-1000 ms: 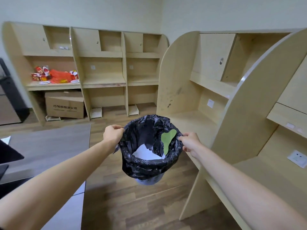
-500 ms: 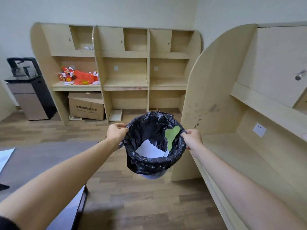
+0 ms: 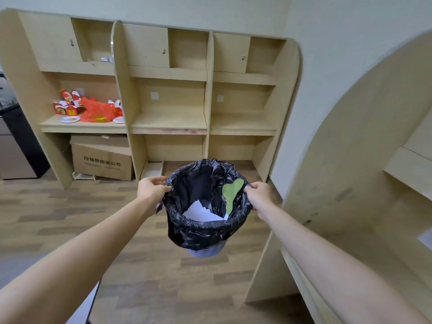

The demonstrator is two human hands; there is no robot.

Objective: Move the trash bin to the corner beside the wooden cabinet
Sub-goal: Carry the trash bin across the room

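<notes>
Both hands hold the trash bin (image 3: 203, 230) up off the floor (image 3: 70, 218). The left hand (image 3: 151, 188) and right hand (image 3: 259, 192) each have a tight grip on its rim.

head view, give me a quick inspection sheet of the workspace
surface: wood plank floor, bare around the bin
job's things: trash bin with black liner, held off the floor; white paper and a green scrap inside; wooden cabinet ahead
clutter: red packets on the cabinet's left shelf, cardboard box below
grippers: left hand and right hand grip opposite sides of the rim
cables: nothing seen
surroundings: white wall, desk partition on the right, dark appliance at far left
</notes>
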